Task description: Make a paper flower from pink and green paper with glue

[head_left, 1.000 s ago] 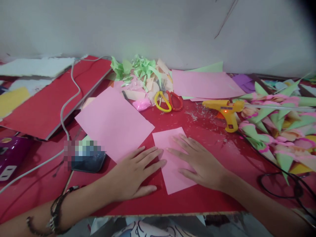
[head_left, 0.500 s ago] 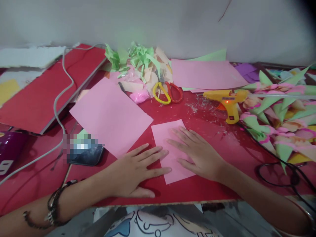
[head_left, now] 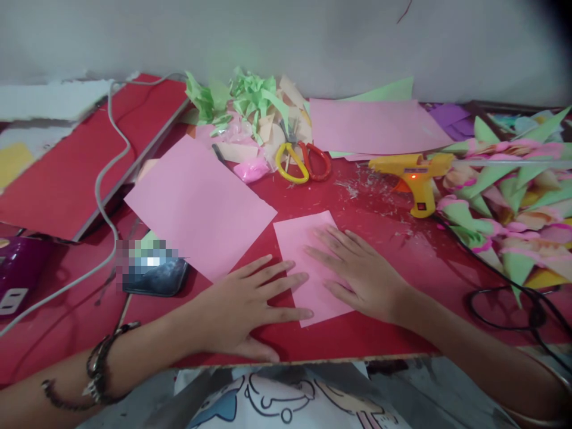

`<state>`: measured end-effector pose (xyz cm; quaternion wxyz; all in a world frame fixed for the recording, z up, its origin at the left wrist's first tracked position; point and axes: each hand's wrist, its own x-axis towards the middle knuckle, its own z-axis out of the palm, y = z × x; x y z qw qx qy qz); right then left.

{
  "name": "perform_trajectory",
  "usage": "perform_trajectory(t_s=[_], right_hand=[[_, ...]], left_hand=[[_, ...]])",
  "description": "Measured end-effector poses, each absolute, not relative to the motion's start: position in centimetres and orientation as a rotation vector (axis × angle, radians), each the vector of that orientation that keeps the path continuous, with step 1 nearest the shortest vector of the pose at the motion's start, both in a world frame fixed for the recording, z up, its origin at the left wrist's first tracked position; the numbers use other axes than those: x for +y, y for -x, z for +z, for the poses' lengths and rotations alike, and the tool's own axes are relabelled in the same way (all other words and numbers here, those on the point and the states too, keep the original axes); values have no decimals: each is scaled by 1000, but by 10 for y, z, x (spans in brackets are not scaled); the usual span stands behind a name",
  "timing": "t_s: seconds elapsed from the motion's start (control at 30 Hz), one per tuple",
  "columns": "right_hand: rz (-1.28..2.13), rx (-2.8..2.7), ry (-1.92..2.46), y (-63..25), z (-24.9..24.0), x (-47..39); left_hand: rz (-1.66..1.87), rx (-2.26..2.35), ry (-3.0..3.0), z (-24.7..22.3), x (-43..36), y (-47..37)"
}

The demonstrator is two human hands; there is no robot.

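A small pink paper (head_left: 290, 238) lies flat on the red table near its front edge. My left hand (head_left: 245, 310) rests with fingers spread, its fingertips on the paper's left edge and its thumb on the table. Palm down, my right hand (head_left: 361, 274) lies over the right part of the same paper, fingers apart. Neither hand grips anything. A larger pink sheet (head_left: 196, 208) lies to the left, beyond my left hand.
Yellow-and-red-handled scissors (head_left: 291, 170) lie beyond the paper. A yellow glue gun (head_left: 420, 179) with a lit red light stands at the right, beside paper flowers (head_left: 513, 238). At the left are a phone (head_left: 165, 277) and a white cable (head_left: 100, 185).
The view has shifted slightly. Both hands remain flat and spread in nearly the same places, and the small pink paper still lies beneath their fingers.
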<state>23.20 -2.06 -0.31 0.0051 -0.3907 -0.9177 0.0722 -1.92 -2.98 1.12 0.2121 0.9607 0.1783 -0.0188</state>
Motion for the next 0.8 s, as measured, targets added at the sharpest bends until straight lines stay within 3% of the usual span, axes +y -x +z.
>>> perform_trajectory(t_s=[0.8], right_hand=[[100, -2889, 1364, -260, 2, -7]], left_hand=[[-125, 515, -2731, 20, -29, 16]])
